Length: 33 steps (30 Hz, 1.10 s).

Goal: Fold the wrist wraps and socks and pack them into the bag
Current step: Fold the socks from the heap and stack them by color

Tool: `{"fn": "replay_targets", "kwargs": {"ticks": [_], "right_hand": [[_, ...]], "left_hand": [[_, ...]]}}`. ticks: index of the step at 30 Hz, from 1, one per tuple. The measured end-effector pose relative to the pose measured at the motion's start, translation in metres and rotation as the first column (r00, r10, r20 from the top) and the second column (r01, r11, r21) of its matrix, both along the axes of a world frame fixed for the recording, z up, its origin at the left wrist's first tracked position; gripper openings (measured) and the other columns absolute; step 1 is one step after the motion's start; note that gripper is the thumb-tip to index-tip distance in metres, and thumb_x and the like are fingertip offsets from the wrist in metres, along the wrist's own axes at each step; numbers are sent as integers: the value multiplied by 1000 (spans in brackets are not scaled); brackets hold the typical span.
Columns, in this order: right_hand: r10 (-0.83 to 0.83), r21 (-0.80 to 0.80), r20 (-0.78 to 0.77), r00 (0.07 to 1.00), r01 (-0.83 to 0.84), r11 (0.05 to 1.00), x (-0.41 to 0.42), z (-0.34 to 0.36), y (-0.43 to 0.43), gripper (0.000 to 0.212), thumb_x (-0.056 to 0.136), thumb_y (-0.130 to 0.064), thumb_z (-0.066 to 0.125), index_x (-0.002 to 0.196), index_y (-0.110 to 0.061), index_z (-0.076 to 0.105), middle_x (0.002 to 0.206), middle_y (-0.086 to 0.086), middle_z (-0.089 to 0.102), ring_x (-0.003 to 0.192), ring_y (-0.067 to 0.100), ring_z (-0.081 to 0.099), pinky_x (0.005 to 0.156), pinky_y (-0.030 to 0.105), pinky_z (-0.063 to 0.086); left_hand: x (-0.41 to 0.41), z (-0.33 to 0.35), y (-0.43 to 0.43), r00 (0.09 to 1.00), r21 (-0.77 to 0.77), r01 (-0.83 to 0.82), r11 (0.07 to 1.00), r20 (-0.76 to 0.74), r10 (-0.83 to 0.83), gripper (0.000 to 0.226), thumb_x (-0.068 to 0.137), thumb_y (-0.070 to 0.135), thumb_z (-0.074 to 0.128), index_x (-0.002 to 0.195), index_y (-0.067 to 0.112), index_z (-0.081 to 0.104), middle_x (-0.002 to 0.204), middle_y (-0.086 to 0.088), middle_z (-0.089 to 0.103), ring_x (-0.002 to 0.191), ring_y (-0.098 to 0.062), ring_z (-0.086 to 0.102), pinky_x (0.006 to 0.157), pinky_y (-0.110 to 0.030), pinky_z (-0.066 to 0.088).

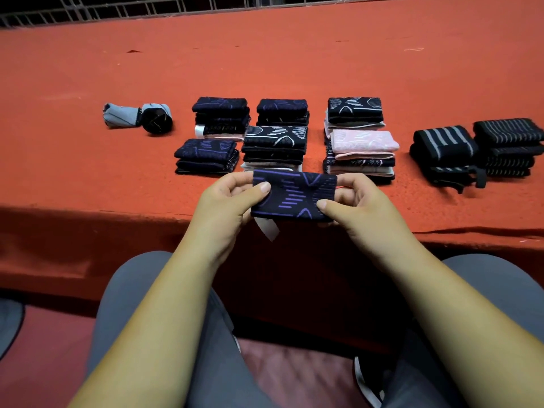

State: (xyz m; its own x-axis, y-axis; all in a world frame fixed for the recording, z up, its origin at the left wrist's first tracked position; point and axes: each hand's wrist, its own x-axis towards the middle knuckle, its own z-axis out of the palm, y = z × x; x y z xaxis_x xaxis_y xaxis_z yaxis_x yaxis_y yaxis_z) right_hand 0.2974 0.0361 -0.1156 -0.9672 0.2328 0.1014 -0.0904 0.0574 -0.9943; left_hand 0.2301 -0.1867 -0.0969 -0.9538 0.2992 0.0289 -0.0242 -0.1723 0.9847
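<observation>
Held sock: a folded navy sock (294, 195) with purple lines, held flat over the near edge of the counter (265, 54), just in front of the middle stacks; a white tag (269, 229) hangs from its lower left corner

Left hand: the left hand (232, 198) pinches the sock's left end, thumb on top, fingers curled behind

Right hand: the right hand (356, 201) pinches the right end the same way, thumb pressed on the lower right corner

Counter: covered in red cloth that drops over the near edge; a metal railing (117, 10) runs along the far edge

Middle of the counter: three navy-and-purple stacks (220, 116), two at the back and one nearer on the left; a black stack with white pattern (275, 145) between them; another black-and-white stack (354, 113) at the back right, touching a pink-topped stack (363, 151) in front of it

Right side: two stacks of black wrist wraps (443, 151) with grey stripes, side by side and touching

Left side: two grey rolled bundles (122, 114) lying end to end, apart from the stacks; whether they are socks or wraps I cannot tell

Below: the person's knees in grey trousers (132, 304)
</observation>
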Motion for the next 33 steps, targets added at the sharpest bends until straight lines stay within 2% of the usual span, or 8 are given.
{"fn": "replay_targets", "kwargs": {"ticks": [3, 7, 10, 14, 18, 23, 27, 33], "right_hand": [[-84, 16, 3, 996, 84, 996, -5, -4, -5, 29, 97, -7, 73, 121, -12, 57, 102, 10, 81, 87, 31, 78, 82, 50, 59], [-135, 48, -4, 991, 135, 990, -7, -5, -19, 25, 95, -8, 76, 108, -18, 57, 92, 11, 77, 80, 29, 75, 86, 61, 60], [-202, 80, -59, 978, 206, 975, -9, -2, -32, 34, 94, -8, 78, 101, -25, 50, 91, 7, 64, 66, 17, 65, 67, 50, 66], [-217, 261, -98, 971, 236, 936, -17, 2, -50, 22, 97, -15, 74, 95, -27, 55, 89, -3, 69, 50, 19, 67, 53, 29, 54], [-208, 247, -119, 971, 232, 941, -31, 13, -68, 15, 101, -18, 70, 96, -30, 63, 89, -8, 73, 58, 20, 72, 54, 27, 54], [-151, 269, -148, 978, 186, 945, -65, 22, -90, 10, 100, -28, 66, 109, -33, 67, 88, -16, 74, 70, 16, 75, 76, 49, 64], [-69, 409, -219, 973, 156, 899, -96, 31, -107, 28, 98, -26, 67, 126, -30, 69, 110, -13, 74, 91, 12, 71, 95, 39, 57], [-63, 505, -271, 960, 198, 840, -140, 32, -127, 20, 102, -24, 66, 119, -31, 74, 109, -4, 69, 95, 12, 71, 95, 39, 57]], "left_hand": [[0, -3, -2, 997, -54, 64, 996, 56, -61, 28, 98, 2, 70, 125, -2, 68, 114, -16, 79, 103, -26, 77, 84, -31, 61], [-3, -7, -12, 999, -205, -52, 977, -3, 52, 27, 94, 6, 76, 120, 7, 70, 106, -10, 81, 98, -26, 79, 81, -41, 63], [-10, -7, -18, 972, -237, -233, 943, -56, 227, 36, 88, 16, 86, 116, 13, 64, 103, -5, 80, 89, -18, 79, 76, -37, 59], [-17, -7, -28, 935, -218, -343, 914, -179, 308, 30, 90, 19, 84, 90, 20, 54, 83, 5, 67, 69, -6, 61, 67, -22, 47], [-29, -2, -46, 922, -238, -362, 901, -236, 308, 11, 92, 16, 78, 85, 18, 70, 83, 6, 71, 77, -10, 64, 75, -30, 51], [-50, 13, -65, 891, -207, -426, 881, -264, 369, 15, 92, 8, 78, 96, 21, 81, 95, 2, 81, 87, -8, 73, 81, -26, 55], [-81, 33, -80, 848, -248, -501, 829, -331, 413, 21, 94, 6, 73, 100, 24, 82, 97, 6, 81, 85, -3, 74, 81, -22, 57], [-131, 50, -86, 841, -284, -525, 802, -315, 439, 27, 95, 2, 69, 95, 26, 80, 91, 3, 80, 71, -1, 72, 69, -20, 56]]}}
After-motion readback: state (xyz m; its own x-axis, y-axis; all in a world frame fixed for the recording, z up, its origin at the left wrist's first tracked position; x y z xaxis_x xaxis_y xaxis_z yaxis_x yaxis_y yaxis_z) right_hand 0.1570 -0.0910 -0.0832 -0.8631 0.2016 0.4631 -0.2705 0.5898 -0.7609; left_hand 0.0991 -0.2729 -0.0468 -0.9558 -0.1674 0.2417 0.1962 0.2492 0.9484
